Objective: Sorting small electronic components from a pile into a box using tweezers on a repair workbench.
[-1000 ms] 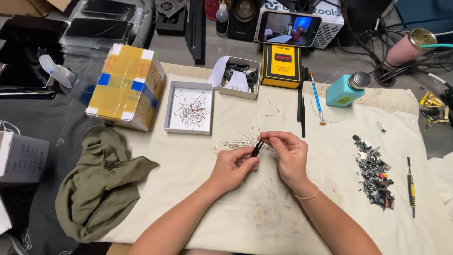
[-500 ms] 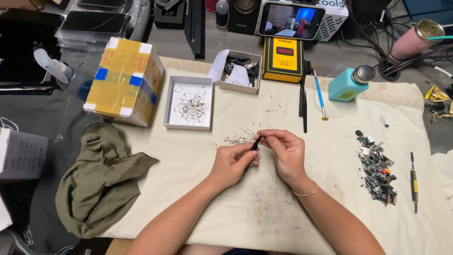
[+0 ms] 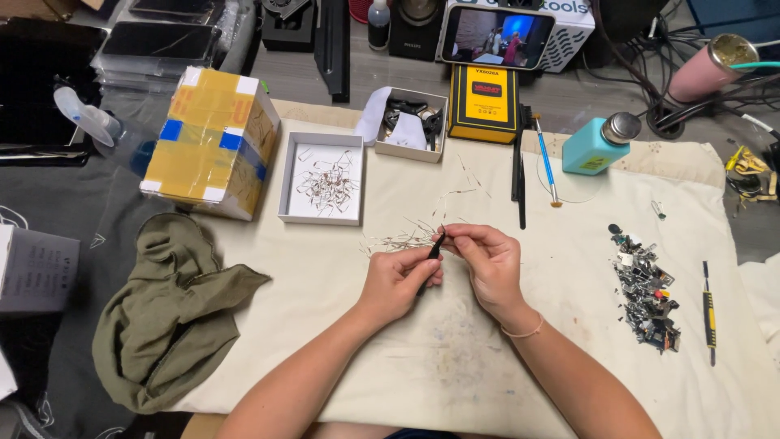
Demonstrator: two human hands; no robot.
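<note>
My left hand [image 3: 396, 280] holds black tweezers [image 3: 434, 249] with the tip pointing up and away. My right hand [image 3: 486, 258] pinches a tiny part at the tweezer tip, too small to identify. Both hands meet over a cream cloth mat [image 3: 455, 358]. Just beyond them lies a loose scatter of thin wire-leaded components [image 3: 402, 238]. A white shallow box [image 3: 322, 179] farther back holds several more of the same components.
A taped yellow cardboard box [image 3: 213, 142] stands at the left, an olive cloth [image 3: 175, 313] below it. A small tray of black parts [image 3: 410, 123], a yellow device [image 3: 485, 102], a teal bottle [image 3: 595, 145], a scrap pile [image 3: 643, 286] and a yellow-handled tool [image 3: 708, 313] surround the mat.
The hands stay together at the tweezer tip with only small finger shifts. The camera view has drifted slightly; nothing on the mat has moved.
</note>
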